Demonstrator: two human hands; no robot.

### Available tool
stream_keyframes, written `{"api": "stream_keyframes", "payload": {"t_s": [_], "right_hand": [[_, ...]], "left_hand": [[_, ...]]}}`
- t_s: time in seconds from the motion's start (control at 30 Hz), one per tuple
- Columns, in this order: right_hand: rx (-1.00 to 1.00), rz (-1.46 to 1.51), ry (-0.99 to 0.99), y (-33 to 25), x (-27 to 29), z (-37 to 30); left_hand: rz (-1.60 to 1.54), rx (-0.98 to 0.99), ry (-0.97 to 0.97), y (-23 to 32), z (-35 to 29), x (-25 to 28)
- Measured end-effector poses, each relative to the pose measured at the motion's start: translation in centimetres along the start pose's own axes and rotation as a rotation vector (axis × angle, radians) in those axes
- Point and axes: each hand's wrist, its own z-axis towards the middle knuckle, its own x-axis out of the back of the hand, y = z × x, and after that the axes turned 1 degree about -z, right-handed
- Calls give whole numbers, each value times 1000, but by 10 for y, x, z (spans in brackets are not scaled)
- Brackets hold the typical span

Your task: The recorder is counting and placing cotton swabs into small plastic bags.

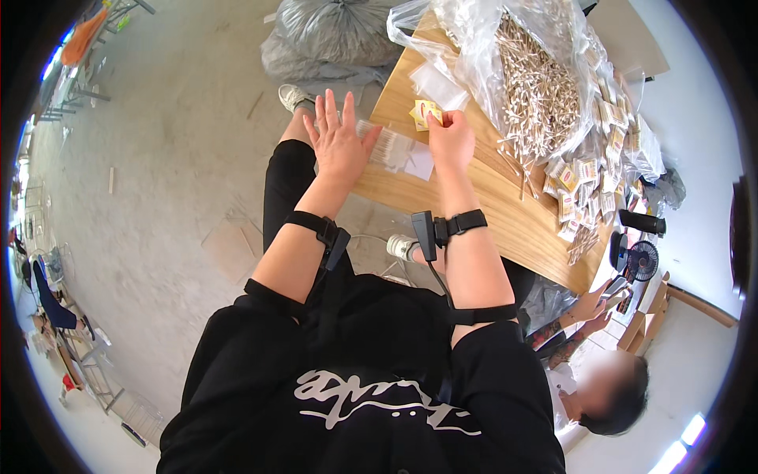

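My left hand (pixel 339 147) is stretched out flat over the table's left edge, fingers spread and nothing in it. Its thumb reaches a clear plastic packet of cotton swabs (pixel 386 148), though contact is hard to judge. Between thumb and fingers my right hand (pixel 453 144) pinches a small yellow-and-white printed card (pixel 426 113); whether more cards lie beneath it cannot be made out. Just beyond the card sits a stack of empty clear bags (pixel 439 85). A white flap (pixel 418 161) of the packet lies between my two hands.
Loose cotton swabs (pixel 537 87) fill a large open plastic bag on the wooden table (pixel 505 225). Several filled packets (pixel 583 186) are heaped at the right. Grey sacks (pixel 335 39) stand beyond the table's far left. Another person (pixel 584 387) holds a phone at lower right, near a small fan (pixel 642 261).
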Motion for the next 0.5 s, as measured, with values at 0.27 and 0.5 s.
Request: {"api": "stream_keyframes", "payload": {"t_s": [0.27, 0.5], "right_hand": [[107, 144, 118, 48, -3, 25], [-2, 665, -344, 29, 9, -8]], "left_hand": [[-51, 88, -117, 4, 1, 2], [-74, 140, -126, 2, 1, -3]]}}
